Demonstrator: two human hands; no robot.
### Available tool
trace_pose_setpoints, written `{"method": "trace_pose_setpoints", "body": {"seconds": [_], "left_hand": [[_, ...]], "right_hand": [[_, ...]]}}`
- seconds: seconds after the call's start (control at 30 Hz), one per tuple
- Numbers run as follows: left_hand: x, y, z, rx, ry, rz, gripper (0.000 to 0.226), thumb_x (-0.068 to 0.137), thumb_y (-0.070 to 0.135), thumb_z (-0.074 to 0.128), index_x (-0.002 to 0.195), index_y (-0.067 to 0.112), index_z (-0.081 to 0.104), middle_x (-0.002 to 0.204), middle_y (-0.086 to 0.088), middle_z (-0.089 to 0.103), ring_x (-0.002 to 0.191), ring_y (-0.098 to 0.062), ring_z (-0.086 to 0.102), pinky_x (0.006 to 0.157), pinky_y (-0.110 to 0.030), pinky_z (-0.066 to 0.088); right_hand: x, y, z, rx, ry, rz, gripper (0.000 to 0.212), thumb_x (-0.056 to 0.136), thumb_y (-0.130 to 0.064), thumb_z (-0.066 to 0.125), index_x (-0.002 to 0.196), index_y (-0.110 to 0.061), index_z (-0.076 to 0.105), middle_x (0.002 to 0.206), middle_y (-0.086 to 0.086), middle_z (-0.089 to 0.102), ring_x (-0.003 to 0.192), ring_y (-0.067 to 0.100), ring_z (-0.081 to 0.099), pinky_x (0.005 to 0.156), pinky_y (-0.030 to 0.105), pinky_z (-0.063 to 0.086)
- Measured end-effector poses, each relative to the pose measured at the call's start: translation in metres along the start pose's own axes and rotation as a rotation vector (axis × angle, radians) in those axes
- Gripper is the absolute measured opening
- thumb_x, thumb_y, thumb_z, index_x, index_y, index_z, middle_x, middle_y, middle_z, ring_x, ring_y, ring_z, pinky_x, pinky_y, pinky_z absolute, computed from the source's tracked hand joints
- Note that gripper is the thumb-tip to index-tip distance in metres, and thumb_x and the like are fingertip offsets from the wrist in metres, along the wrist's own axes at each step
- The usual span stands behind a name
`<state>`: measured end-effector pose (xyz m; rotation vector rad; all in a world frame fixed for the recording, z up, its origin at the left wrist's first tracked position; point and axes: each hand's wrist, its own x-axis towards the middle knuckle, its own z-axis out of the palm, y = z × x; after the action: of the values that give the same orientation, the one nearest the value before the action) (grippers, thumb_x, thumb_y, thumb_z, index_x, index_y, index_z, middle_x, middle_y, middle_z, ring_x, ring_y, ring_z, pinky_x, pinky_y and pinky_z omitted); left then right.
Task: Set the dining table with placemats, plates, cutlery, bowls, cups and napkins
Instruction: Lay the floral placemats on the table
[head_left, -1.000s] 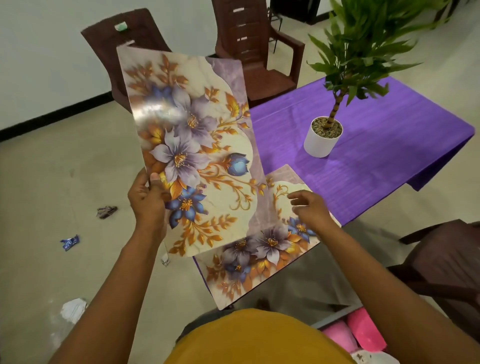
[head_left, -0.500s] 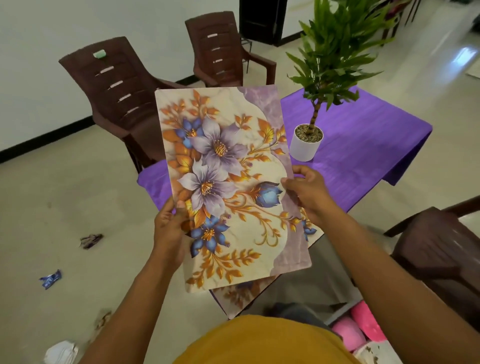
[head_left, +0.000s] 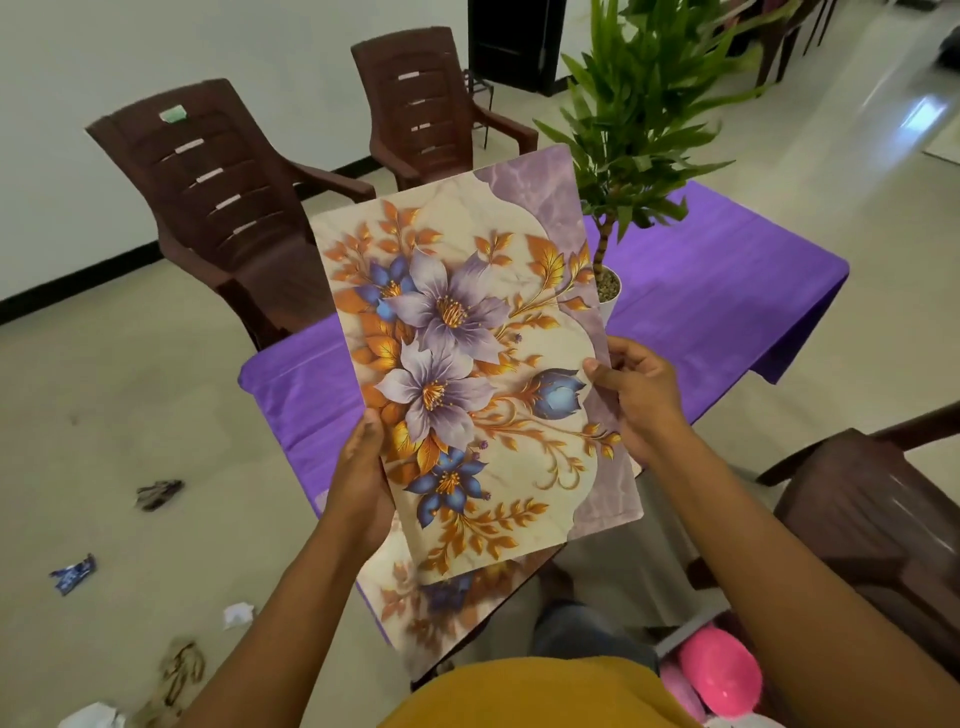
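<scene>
A floral placemat (head_left: 467, 364) with purple and blue flowers is held up in the air over the near end of the table. My left hand (head_left: 363, 483) grips its left edge and my right hand (head_left: 639, 400) pinches its right edge. A second matching placemat (head_left: 431, 597) lies flat on the near table corner, mostly hidden beneath the held one. The table (head_left: 727, 301) is covered with a purple cloth.
A potted green plant (head_left: 639, 119) in a white pot stands mid-table, partly behind the held mat. Brown plastic chairs (head_left: 218, 197) stand at the far side and one at the right (head_left: 883, 519). Pink bowls (head_left: 717, 675) sit in a box at lower right. Litter lies on the floor at left.
The held placemat moved right, over the table. My right hand left the lying placemat and took the right edge of the held one. The view swung left.
</scene>
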<state>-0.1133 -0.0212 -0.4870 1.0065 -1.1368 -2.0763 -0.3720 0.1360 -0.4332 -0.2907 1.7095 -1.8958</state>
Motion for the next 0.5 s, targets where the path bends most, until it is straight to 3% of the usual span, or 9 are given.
{"method": "trace_pose_setpoints", "body": {"seconds": [0.17, 0.33, 0.5], "left_hand": [[0.023, -0.016, 0.035, -0.026, 0.074, 0.054, 0.061, 0.102, 0.050, 0.052, 0.150, 0.013, 0.054, 0.148, -0.014, 0.060, 0.136, -0.037, 0.057, 0.114, -0.057, 0.044], [0.036, -0.041, 0.064, -0.104, 0.181, 0.063, 0.058, 0.102, 0.049, 0.048, 0.149, 0.014, 0.055, 0.147, -0.016, 0.060, 0.132, -0.037, 0.061, 0.104, -0.048, 0.055], [0.035, -0.055, 0.086, -0.172, 0.264, 0.062, 0.049, 0.109, 0.041, 0.040, 0.146, 0.014, 0.058, 0.136, -0.013, 0.068, 0.121, -0.032, 0.069, 0.091, -0.045, 0.062]], "right_hand": [[0.052, -0.012, -0.024, 0.036, -0.020, 0.033, 0.023, 0.082, 0.003, 0.080, 0.099, -0.007, 0.068, 0.081, 0.005, 0.072, 0.077, 0.020, 0.072, 0.072, 0.033, 0.060], [0.098, -0.017, -0.042, -0.029, -0.160, 0.035, 0.020, 0.078, -0.001, 0.084, 0.087, -0.009, 0.068, 0.084, 0.012, 0.069, 0.080, 0.024, 0.066, 0.074, 0.035, 0.058], [0.133, -0.028, -0.052, -0.031, -0.313, 0.051, 0.020, 0.080, 0.004, 0.080, 0.084, -0.009, 0.066, 0.075, 0.001, 0.068, 0.073, 0.015, 0.064, 0.067, 0.026, 0.058]]}}
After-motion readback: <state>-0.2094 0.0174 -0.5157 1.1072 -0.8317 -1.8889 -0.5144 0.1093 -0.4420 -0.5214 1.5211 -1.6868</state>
